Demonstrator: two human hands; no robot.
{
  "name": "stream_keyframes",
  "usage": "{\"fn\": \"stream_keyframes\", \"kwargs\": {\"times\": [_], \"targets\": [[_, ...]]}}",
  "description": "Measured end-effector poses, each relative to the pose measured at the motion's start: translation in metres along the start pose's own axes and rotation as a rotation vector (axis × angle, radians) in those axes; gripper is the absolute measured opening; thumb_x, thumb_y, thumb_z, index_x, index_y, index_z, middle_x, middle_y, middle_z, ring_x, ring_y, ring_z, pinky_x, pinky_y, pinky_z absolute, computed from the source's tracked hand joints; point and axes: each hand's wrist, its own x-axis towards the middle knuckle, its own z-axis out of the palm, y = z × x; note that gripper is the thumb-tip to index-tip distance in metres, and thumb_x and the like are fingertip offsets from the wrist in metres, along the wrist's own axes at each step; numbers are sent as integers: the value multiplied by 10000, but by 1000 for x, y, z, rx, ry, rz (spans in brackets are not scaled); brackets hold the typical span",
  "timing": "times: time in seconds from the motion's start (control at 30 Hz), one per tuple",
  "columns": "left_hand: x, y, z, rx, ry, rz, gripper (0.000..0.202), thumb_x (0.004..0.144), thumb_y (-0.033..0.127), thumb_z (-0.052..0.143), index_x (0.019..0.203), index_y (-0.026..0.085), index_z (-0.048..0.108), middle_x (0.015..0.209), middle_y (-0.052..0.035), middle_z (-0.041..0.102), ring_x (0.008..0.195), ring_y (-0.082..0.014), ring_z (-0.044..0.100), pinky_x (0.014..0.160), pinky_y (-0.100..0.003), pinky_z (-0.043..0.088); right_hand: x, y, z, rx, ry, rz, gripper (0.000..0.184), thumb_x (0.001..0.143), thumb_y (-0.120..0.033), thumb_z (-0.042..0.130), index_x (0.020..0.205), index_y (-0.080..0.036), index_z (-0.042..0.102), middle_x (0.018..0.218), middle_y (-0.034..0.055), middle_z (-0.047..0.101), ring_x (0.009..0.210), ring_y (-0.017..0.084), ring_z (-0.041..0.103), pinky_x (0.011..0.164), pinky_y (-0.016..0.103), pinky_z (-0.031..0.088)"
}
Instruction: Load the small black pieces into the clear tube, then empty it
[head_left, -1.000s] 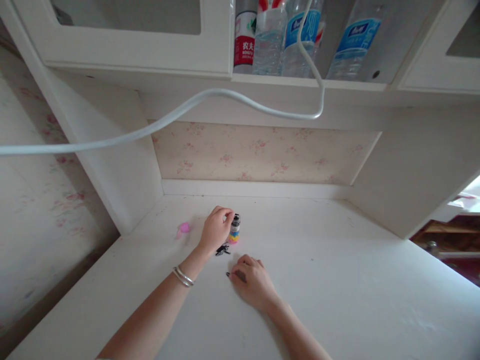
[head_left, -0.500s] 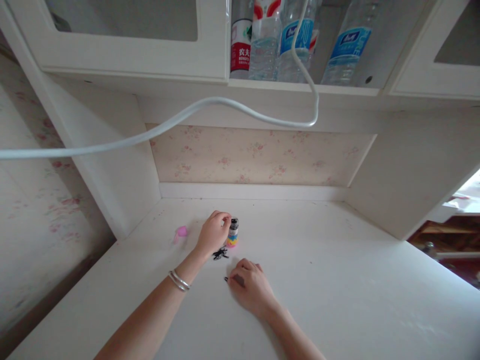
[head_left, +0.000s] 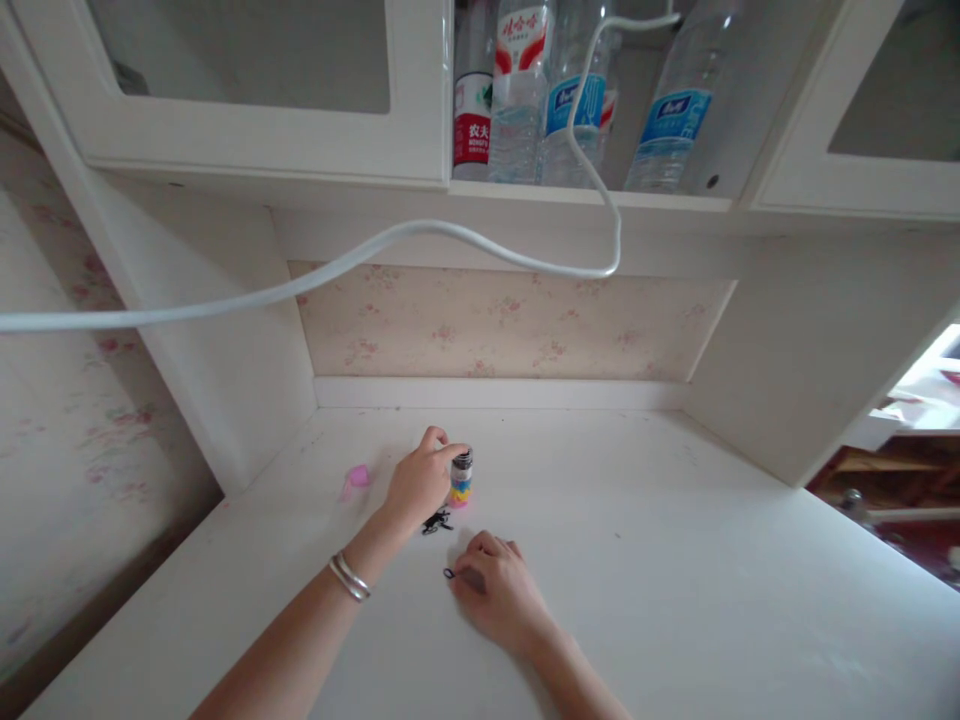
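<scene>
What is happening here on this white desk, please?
A person sits at a white desk. The left hand has its fingertips at the top of a small jar with coloured layers inside. The right hand rests on the desk and pinches a tiny black elastic band. More black bands lie between the hands, and a pink lid lies to the left.

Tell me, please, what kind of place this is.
Probably a home room: a white wooden desk with a built-in hutch, pink floral wallpaper behind it, and clear plastic water bottles on the shelf above.
</scene>
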Motion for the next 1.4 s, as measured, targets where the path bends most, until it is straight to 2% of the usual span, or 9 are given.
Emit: {"fn": "stream_keyframes", "kwargs": {"times": [0.23, 0.37, 0.57, 0.7, 0.8, 0.93, 1.03, 1.23, 1.4], "targets": [[3, -2, 4, 25, -2, 10, 481, 785, 34, 406, 1010, 361, 677, 1134, -5, 536, 616, -92, 575, 665, -241, 460, 0, 0, -2, 24, -6, -17, 154, 846, -225, 563, 809, -281, 702, 929, -11, 613, 877, 138, 567, 834, 282, 333], [2, -1, 1, 9, 11, 9, 497, 792, 37, 394, 1035, 372, 669, 1124, 9, 528, 649, -94, 594, 687, -236, 462, 1, 2, -2, 139, 35, -1, 180, 883, -264, 519, 840, -265, 694, 932, 7, 607, 855, 141, 575, 811, 275, 360], [-1, -2, -5, -47, 56, -10, 491, 810, 34, 386, 1106, 333, 640, 1142, -3, 525, 785, -112, 627, 773, -228, 469, 22, 19, -3, 419, 261, 111, 297, 897, -425, 474, 819, -213, 666, 894, 43, 577, 622, 125, 504, 597, 252, 403], [-13, -16, -2, -125, 133, -47, 369, 862, 96, 389, 1078, 269, 633, 1102, -24, 557, 867, -136, 614, 828, -246, 462, 46, 21, -24, 432, 429, 133, 311, 879, -466, 498, 813, -212, 665, 876, 34, 569, 603, 120, 478, 592, 260, 400], [-34, -31, 6, -170, 61, -85, 284, 881, 163, 405, 1024, 240, 638, 1051, -30, 578, 818, -133, 603, 797, -252, 464, 65, 13, -43, 386, 475, 103, 318, 876, -469, 497, 815, -209, 671, 884, 35, 572, 608, 119, 482, 604, 264, 405], [-66, -46, 19, -175, -126, -101, 212, 882, 269, 446, 942, 223, 643, 996, -29, 600, 813, -142, 601, 781, -250, 453, 87, 3, -57, 271, 484, 23, 317, 886, -446, 475, 845, -201, 672, 886, 34, 573, 595, 116, 471, 629, 275, 413], [-81, -52, 25, -146, -201, -115, 164, 852, 333, 515, 873, 236, 645, 977, -13, 610, 831, -148, 610, 798, -251, 437, 99, 0, -60, 170, 461, -5, 282, 881, -408, 486, 849, -204, 678, 897, 33, 577, 609, 116, 489, 640, 275, 413], [-84, -54, 31, -86, -224, -133, 110, 828, 285, 549, 890, 253, 635, 981, 6, 632, 826, -141, 622, 724, -236, 417, 111, -1, -58, 21, 382, -12, 245, 865, -353, 494, 836, -221, 698, 932, 27, 589, 644, 116, 523, 656, 270, 405], [-83, -55, 35, -90, -199, -145, 129, 839, 243, 519, 915, 246, 622, 986, -6, 639, 835, -138, 621, 717, -228, 411, 123, -2, -60, 134, 324, 65, 129, 745, -268, 572, 751, -223, 692, 905, 13, 588, 655, 117, 501, 705, 269, 405]]}}
